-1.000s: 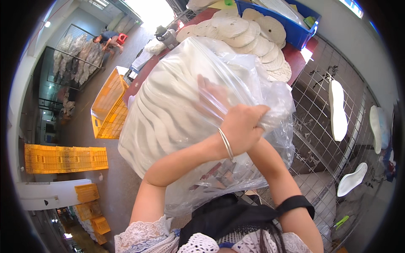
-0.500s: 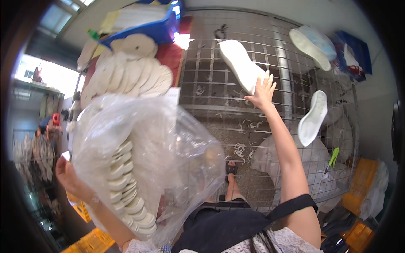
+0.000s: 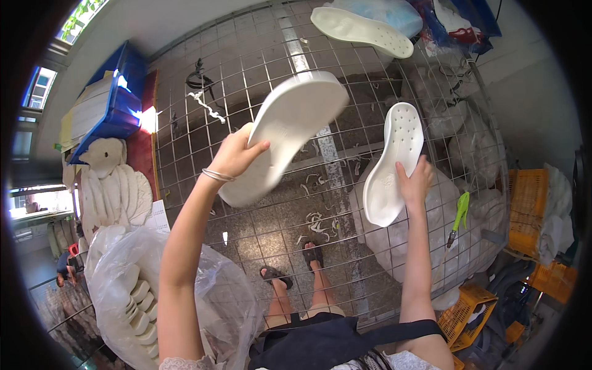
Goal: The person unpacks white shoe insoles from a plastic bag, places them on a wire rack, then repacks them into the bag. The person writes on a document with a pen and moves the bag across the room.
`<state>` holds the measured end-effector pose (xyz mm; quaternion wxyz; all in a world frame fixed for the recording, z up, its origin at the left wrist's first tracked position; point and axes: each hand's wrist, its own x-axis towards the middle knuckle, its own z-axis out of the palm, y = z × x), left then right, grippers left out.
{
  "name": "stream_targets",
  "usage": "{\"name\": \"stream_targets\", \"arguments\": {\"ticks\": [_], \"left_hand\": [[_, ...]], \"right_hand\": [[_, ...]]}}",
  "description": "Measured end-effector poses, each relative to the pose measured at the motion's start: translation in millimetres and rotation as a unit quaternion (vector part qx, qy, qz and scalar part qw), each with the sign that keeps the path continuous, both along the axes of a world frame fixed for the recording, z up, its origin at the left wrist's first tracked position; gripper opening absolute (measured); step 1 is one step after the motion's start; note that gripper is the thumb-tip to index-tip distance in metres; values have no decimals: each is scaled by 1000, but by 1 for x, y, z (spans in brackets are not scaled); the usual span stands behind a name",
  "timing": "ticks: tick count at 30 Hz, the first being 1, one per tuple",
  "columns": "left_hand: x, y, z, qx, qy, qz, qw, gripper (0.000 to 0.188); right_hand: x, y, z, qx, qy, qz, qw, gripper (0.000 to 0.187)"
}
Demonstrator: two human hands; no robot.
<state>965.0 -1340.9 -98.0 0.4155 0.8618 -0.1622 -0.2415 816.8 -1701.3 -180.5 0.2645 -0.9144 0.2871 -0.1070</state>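
Note:
My left hand [image 3: 235, 154] grips a smooth white shoe insole [image 3: 299, 117] by its near left edge, thumb on top and the other fingers hidden beneath. This insole is tilted above the wire grid. To the right, my right hand [image 3: 415, 182] is closed on the side edge of a second white insole [image 3: 404, 132], which has small holes in its wider end. The right thumb lies on its surface; the fingertips are partly out of sight. Another perforated insole [image 3: 364, 34] lies at the far side of the grid.
A wire grid rack [image 3: 246, 68] spans the work area. Lime-green handled snips [image 3: 459, 216] lie at right. At left are a clear plastic bag [image 3: 228, 277] of stacked insoles, flat cream insole pieces [image 3: 117, 191] and a blue bin [image 3: 114, 111]. Orange crates [image 3: 468, 311] stand at lower right.
My left hand has come from beside the plastic bag and now holds the smooth insole. My right hand has left that insole and taken hold of the perforated one. The view has turned rightward.

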Motion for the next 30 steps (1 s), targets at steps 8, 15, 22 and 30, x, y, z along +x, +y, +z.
{"name": "stream_targets", "arguments": {"ticks": [8,15,22,30], "left_hand": [[-51,-16,-69,-385,484,171,767,60],[-154,-4,-95,-628,400,285,603,78],[-186,43,-37,-399,284,501,714,73],[-179,22,-33,-293,73,396,867,58]], "right_hand": [[90,-14,60,153,-106,502,845,40],[331,-95,-32,-331,-100,182,920,61],[227,-34,-2,-86,-121,376,915,31],[-2,138,57,414,66,359,834,30]]}}
